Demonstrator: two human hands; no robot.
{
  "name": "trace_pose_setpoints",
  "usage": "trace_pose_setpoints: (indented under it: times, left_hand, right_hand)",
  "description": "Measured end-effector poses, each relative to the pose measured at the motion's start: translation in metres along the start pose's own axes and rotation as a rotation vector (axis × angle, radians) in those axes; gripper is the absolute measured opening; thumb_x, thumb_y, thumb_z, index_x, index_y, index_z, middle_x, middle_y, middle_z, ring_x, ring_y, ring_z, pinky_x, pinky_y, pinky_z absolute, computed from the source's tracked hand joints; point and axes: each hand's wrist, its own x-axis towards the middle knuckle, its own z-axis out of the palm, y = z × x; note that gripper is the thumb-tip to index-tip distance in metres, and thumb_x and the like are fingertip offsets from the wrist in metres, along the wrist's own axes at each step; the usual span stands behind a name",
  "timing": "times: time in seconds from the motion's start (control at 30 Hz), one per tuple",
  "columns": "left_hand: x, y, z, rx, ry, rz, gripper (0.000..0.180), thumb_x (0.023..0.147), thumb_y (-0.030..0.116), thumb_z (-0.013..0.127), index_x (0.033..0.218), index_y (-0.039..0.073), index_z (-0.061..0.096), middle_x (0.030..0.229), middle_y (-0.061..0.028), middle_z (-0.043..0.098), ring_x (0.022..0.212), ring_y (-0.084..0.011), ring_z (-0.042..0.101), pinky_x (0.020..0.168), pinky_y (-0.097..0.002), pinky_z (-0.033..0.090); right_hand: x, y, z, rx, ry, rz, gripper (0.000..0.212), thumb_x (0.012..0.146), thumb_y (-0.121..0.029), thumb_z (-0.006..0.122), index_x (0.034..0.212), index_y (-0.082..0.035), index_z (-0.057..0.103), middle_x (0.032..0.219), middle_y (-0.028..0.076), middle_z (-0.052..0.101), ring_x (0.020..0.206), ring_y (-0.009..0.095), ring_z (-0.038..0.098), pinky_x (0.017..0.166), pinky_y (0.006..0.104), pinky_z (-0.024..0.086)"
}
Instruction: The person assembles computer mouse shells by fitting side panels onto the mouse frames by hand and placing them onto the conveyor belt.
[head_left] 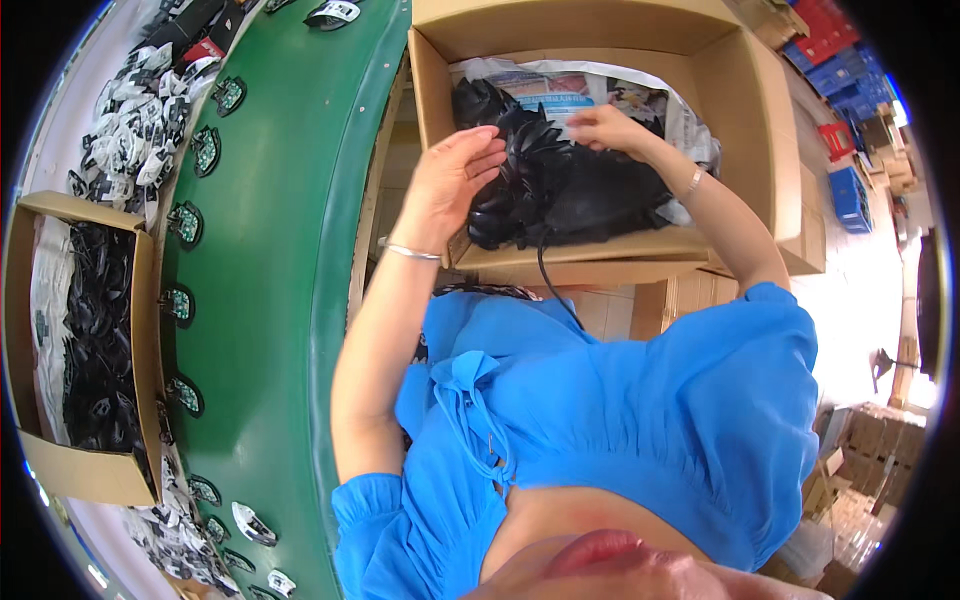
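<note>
A large cardboard box (770, 120) stands before me, its inside lined with printed paper (560, 95). In it lies a heap of curved black plastic parts (515, 185), beside a dark, flat mass (600, 195) whose kind I cannot make out. My left hand (462, 178) is over the box's left side, next to the black parts, fingers stretched and nothing visible in them. Above the paper, my right hand (608, 130) has loosely bent fingers that look apart, with no held thing showing. A thin black cable (548, 268) hangs over the box's near edge.
Left of me runs a green conveyor belt (270, 300) with several small circuit-board assemblies (185, 222) along its far edge. Beyond it are a second box of black parts (100, 330) and piled white-and-black pieces (130, 125). Blue crates (850, 198) and stacked cartons (880, 455) stand at right.
</note>
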Motion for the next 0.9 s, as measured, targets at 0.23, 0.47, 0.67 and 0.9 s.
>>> trace_pose_setpoints:
  times: [0.23, 0.47, 0.67, 0.9]
  left_hand:
    - [0.062, -0.138, -0.041, -0.178, 0.468, -0.174, 0.057, 0.09, 0.031, 0.06, 0.125, -0.011, 0.046, 0.12, -0.0193, 0.056, 0.109, -0.0255, 0.056, 0.092, -0.0359, 0.046]
    - [0.076, -0.125, -0.019, 0.13, 0.653, -0.295, 0.077, 0.091, 0.053, 0.048, 0.145, 0.002, 0.029, 0.146, -0.0177, 0.035, 0.134, -0.0296, 0.035, 0.108, -0.0395, 0.029]
    - [0.08, -0.12, -0.02, 0.093, 0.537, -0.195, 0.079, 0.088, 0.06, 0.048, 0.148, 0.013, 0.023, 0.15, -0.0107, 0.03, 0.136, -0.0278, 0.029, 0.11, -0.0452, 0.023]
    - [0.108, -0.101, -0.023, 0.16, 0.489, -0.162, 0.091, 0.084, 0.064, 0.052, 0.149, 0.009, 0.021, 0.148, -0.0172, 0.033, 0.136, -0.0311, 0.033, 0.109, -0.0423, 0.026]
  right_hand:
    - [0.168, -0.033, 0.07, -0.615, 0.416, -0.586, 0.071, 0.08, -0.056, 0.062, 0.134, -0.013, 0.05, 0.134, 0.021, 0.049, 0.121, 0.04, 0.047, 0.103, 0.0457, 0.036]
    - [0.102, 0.005, 0.081, -0.437, 0.094, -0.77, 0.076, 0.076, -0.045, 0.071, 0.141, -0.018, 0.041, 0.142, 0.02, 0.039, 0.129, 0.038, 0.041, 0.107, 0.0425, 0.034]
    - [0.079, 0.013, 0.028, -0.383, 0.469, -0.455, 0.065, 0.085, -0.049, 0.062, 0.13, -0.004, 0.05, 0.13, 0.022, 0.051, 0.12, 0.035, 0.05, 0.101, 0.0409, 0.039]
    - [0.087, 0.029, 0.055, -0.437, 0.062, -0.065, 0.101, 0.072, -0.08, 0.05, 0.137, -0.002, 0.044, 0.137, 0.024, 0.047, 0.129, 0.037, 0.043, 0.107, 0.0426, 0.034]
